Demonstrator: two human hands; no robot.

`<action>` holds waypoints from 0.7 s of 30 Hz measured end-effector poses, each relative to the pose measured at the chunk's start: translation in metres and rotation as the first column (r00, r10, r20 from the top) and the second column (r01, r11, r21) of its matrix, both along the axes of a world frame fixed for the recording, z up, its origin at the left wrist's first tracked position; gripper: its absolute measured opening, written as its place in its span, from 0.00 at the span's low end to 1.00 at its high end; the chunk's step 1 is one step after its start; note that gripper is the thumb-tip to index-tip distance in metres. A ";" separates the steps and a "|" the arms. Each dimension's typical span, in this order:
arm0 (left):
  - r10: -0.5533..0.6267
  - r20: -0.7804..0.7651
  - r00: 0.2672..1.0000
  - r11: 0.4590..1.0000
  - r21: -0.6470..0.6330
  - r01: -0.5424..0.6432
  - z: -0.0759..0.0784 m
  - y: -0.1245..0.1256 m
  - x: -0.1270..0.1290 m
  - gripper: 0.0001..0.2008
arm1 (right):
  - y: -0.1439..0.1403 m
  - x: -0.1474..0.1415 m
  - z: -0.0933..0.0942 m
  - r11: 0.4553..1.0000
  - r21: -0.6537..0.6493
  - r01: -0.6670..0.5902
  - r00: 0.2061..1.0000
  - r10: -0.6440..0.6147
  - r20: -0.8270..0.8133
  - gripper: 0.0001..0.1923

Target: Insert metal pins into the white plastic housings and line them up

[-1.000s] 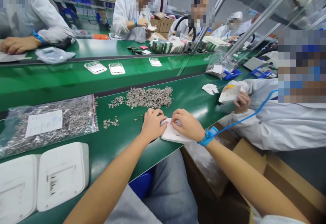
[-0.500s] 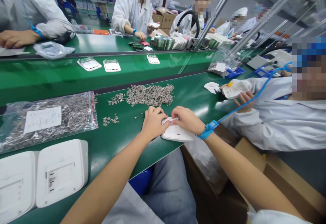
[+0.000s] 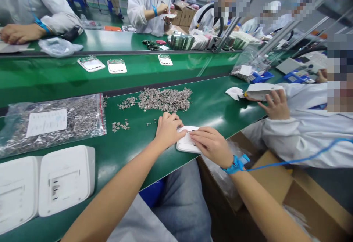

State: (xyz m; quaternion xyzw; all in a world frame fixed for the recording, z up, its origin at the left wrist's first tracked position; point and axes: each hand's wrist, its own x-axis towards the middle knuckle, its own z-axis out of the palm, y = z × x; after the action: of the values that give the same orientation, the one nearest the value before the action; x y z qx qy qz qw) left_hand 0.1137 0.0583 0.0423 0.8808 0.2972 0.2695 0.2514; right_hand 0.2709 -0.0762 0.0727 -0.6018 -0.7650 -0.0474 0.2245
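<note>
A small white plastic housing (image 3: 187, 140) lies near the front edge of the green bench (image 3: 132, 150). My left hand (image 3: 168, 130) rests on its left side, fingers curled over it. From the right, my right hand (image 3: 211, 143) presses on it with flat fingers; a blue wrist strap (image 3: 235, 164) with a cord is on that wrist. Just beyond the hands lies a heap of small metal parts (image 3: 164, 99), with a few loose ones (image 3: 120, 125) to the left.
A clear bag of metal parts (image 3: 52, 121) lies at left. Two white housings (image 3: 46, 185) sit at the near left. More housings (image 3: 117, 66) ride the green conveyor behind. A person at right holds a white housing (image 3: 263, 90). Cardboard boxes (image 3: 278, 183) stand below right.
My right hand has slid down toward the near right corner of the white housing, fingers now flat. The person at right lowered their housing to the bench. The view shifted slightly.
</note>
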 end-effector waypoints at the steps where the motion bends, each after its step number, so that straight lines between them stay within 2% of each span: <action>1: -0.002 0.005 1.000 1.000 0.000 0.002 0.000 0.000 0.000 0.07 | 0.000 0.000 -0.001 1.000 0.008 -0.005 1.000 0.004 0.012 0.11; 7: -0.008 -0.017 1.000 1.000 -0.005 0.008 0.001 0.002 0.001 0.08 | -0.002 0.001 -0.004 1.000 0.006 0.019 0.999 -0.019 0.034 0.12; 15: 0.005 -0.016 1.000 0.999 0.047 -0.004 0.001 -0.005 0.003 0.08 | 0.000 -0.002 -0.002 0.999 0.009 -0.031 0.990 0.030 0.136 0.13; 18: 0.005 -0.033 0.999 0.995 0.095 -0.002 0.001 -0.006 0.006 0.09 | 0.002 -0.003 -0.006 0.996 0.079 -0.052 0.988 0.039 0.152 0.12; 21: -0.004 -0.077 0.997 0.986 0.168 0.017 0.005 -0.007 0.008 0.08 | -0.001 -0.007 -0.011 0.979 0.201 -0.018 0.996 0.001 0.087 0.11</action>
State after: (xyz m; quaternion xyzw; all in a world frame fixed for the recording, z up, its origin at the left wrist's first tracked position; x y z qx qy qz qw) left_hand 0.1213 0.0511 0.0471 0.9101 0.2781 0.2584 0.1659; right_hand 0.2643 -0.0767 0.0621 -0.5696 -0.7681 -0.1495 0.2513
